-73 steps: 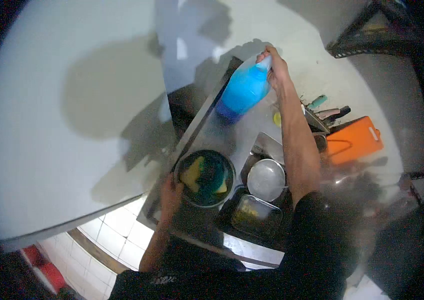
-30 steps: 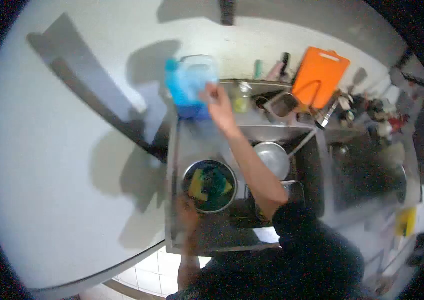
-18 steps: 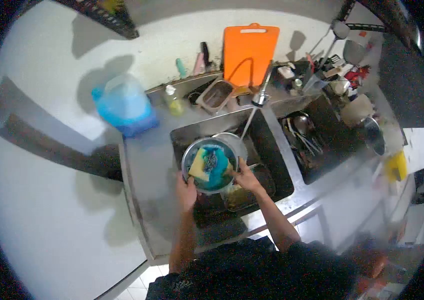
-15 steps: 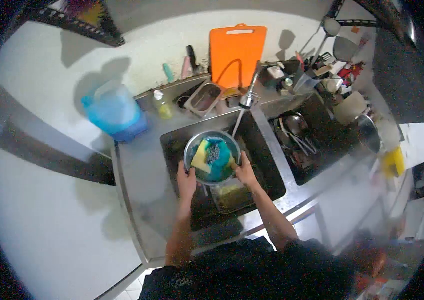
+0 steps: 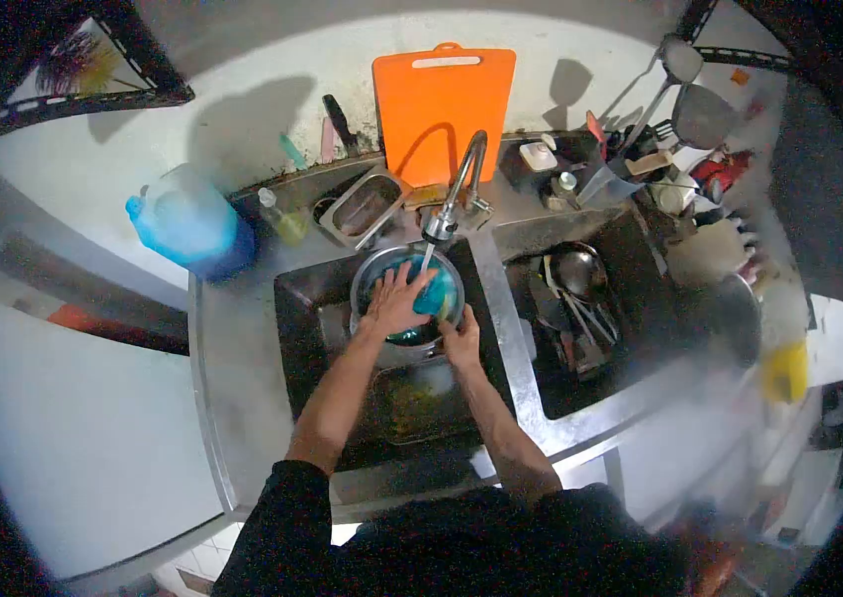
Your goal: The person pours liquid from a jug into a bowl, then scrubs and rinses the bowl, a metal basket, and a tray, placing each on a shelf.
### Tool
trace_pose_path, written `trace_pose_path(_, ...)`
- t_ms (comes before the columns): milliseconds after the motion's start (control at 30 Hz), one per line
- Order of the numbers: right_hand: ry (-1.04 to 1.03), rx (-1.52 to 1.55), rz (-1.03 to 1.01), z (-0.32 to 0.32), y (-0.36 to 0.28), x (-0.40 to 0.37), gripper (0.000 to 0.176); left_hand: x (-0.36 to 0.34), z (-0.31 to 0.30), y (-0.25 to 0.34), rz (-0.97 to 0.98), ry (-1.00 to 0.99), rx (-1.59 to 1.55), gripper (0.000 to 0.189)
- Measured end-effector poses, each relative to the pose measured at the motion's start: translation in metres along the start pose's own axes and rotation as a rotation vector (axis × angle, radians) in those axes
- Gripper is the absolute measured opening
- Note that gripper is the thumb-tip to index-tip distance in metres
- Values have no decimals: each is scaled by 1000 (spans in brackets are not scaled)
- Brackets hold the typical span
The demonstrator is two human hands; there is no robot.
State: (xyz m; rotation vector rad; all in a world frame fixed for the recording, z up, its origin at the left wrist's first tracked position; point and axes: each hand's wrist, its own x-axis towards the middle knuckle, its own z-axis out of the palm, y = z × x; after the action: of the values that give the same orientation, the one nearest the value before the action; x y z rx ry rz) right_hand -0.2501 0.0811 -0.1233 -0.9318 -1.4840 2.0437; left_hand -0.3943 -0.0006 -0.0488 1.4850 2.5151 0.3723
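A round metal bowl (image 5: 365, 274) is in the left sink basin (image 5: 294, 308), under the tap (image 5: 441, 224). A thin stream of water runs from the tap into it. Fingers spread, my left hand (image 5: 396, 306) reaches into the bowl and lies over its contents. Beside those fingers shows a teal scrubbing pad or cloth (image 5: 433, 296), partly covered. My right hand (image 5: 461, 340) grips the bowl's right rim, with a bit of yellow sponge (image 5: 447, 303) near its thumb. Below the bowl, a clear rectangular container (image 5: 421, 403) sits in the basin.
Pans and utensils (image 5: 580, 274) fill the right basin. An orange cutting board (image 5: 446, 109) leans on the wall. A blue jug (image 5: 192, 224), a soap bottle (image 5: 285, 219) and a metal tray (image 5: 367, 206) stand along the left and back. Utensils in a holder (image 5: 608, 184) stand at right.
The bowl has moved back under the tap, where water now falls into it. My left hand has left the rim and gone inside the bowl. My right hand still holds the rim.
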Motion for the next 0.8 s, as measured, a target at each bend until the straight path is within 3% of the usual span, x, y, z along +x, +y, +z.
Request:
trace_pose_path(67, -5, -29, 10, -4, 17, 12, 58, 14, 28, -25, 18, -16, -78, 87)
trace_pose_path(133, 68, -139, -240, -6, 38, 17, 46, 18, 50, -41, 42, -41, -156, 85)
trace_pose_path(167, 69, -131, -227, -8, 44, 20, 46, 18, 56, -45, -54, -94, -73, 82)
trace_pose_path(233, 56, -273, -526, -16, 51, 31, 46, 22, 56, -45, -148, -154, 18, 79)
trace_pose_path(267, 60, -267, -515, -18, 43, 27, 46, 24, 45, -37, -205, -204, -23, 77)
trace_pose_path(333, -50, -139, -129, -23, 27, 17, 47, 23, 39, -25, -261, -263, -61, 75)
trace_pose_path(400, -45, -173, -115, -20, 20, 13, 48, 13, 46, -17, -125, 121, 83, 76)
trace_pose_path(500, 3, -173, -163, -14, 27, 13, 50, 2, 39, 2, 49, 25, 63, 77)
trace_pose_path(567, 51, -133, -229, -16, 38, 17, 50, 10, 40, -5, -1, -94, -50, 75)
trace_pose_path(667, -14, -146, -87, -29, 43, 13, 62, 19, 37, -8, -87, -242, -78, 70)
trace_pose_path(733, -27, -106, -127, -29, 40, 9, 65, 22, 27, -5, -171, -331, 88, 67)
trace_pose_path(767, -29, -108, -120, -30, 37, 7, 65, 20, 36, -9, -175, -336, 84, 67)
trace_pose_path(800, -59, -88, -92, -29, 34, 10, 66, 18, 46, -13, -180, -218, 70, 67)
